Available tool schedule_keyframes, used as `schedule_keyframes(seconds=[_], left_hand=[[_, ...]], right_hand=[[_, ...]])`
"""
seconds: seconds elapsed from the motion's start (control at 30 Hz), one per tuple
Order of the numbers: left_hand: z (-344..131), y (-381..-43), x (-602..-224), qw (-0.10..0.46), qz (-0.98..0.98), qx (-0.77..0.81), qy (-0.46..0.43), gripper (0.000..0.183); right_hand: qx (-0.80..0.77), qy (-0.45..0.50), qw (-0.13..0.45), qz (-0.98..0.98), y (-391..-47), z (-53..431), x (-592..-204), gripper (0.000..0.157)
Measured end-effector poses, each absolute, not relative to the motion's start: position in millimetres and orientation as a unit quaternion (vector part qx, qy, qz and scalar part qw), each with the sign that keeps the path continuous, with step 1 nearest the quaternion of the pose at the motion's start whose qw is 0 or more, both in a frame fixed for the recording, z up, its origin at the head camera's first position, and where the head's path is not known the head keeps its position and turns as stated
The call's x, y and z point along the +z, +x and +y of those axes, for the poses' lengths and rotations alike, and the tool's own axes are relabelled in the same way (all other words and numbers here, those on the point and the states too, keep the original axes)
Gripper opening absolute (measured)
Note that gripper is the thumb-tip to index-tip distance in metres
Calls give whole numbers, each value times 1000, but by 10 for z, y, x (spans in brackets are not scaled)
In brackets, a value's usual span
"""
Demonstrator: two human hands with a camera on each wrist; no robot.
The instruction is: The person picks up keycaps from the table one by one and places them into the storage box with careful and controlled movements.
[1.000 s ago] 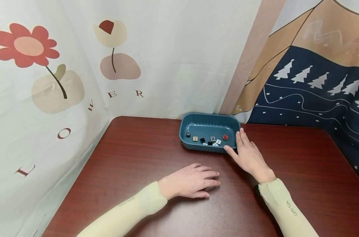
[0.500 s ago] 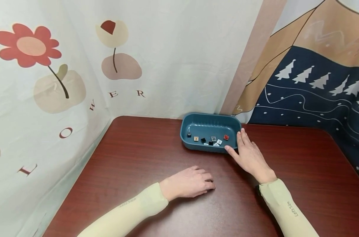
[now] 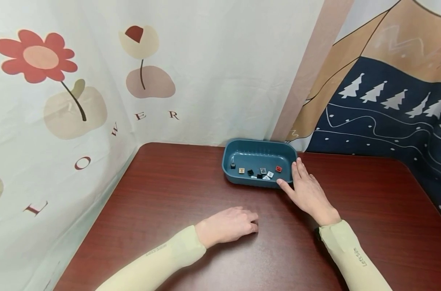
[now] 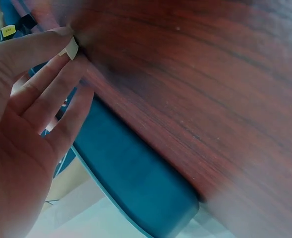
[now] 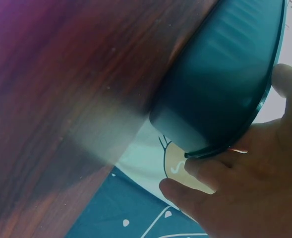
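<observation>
A teal plastic tray [image 3: 258,144] stands at the back of the table, with several small square pieces like keycaps in it, among them a red piece [image 3: 278,169] and a tan piece [image 3: 241,171]. My right hand [image 3: 309,194] rests against its front right corner, fingers straight along the right side and thumb at the front rim. In front of the tray, low over the table, my left hand [image 3: 229,224] has its fingers curled. The left wrist view shows thumb and fingertip pinching a small cream-white piece [image 4: 72,49], mostly covered by the fingers.
The reddish-brown wooden table [image 3: 162,190] reaches back to a white curtain [image 3: 220,72] with printed flowers. At the right hangs a navy and tan cloth [image 3: 391,121] with white trees. A dark band [image 3: 316,233] shows at the right cuff.
My left hand's spread fingers have curled in, and the hand has drawn slightly back to the left. My right hand and the tray keep their place; the whole head view has shifted slightly.
</observation>
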State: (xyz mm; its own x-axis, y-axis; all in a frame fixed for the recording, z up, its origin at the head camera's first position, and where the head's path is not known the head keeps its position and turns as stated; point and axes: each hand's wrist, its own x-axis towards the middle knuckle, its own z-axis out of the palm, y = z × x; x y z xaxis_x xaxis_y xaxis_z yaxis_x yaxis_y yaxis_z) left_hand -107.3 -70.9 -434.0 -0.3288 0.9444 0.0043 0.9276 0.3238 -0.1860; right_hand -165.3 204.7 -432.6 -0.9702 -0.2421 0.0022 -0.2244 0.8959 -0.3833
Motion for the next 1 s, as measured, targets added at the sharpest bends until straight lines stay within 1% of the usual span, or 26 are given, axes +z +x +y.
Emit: schedule_keyframes(seconds=[0.23, 0.47, 0.77, 0.93, 1.0], left_hand=[[-754, -1065, -4313, 56, -810, 82, -577, 18], [-846, -1048, -4245, 45, -815, 66, -574, 12], [-942, -1079, -4089, 96, -816, 69, -566, 14], [-994, -1123, -3999, 99, -829, 7, -550, 15], [-1011, -1156, -3954, 104, -834, -27, -541, 12]], right_hand=[[-193, -121, 22, 974, -1644, 2046, -4312, 98], [-191, -122, 21, 974, -1649, 2044, -4317, 99], [-192, -121, 25, 974, -1654, 2052, -4329, 100], [-189, -123, 24, 974, -1654, 2050, -4324, 99], [-188, -123, 23, 974, -1655, 2051, -4323, 99]])
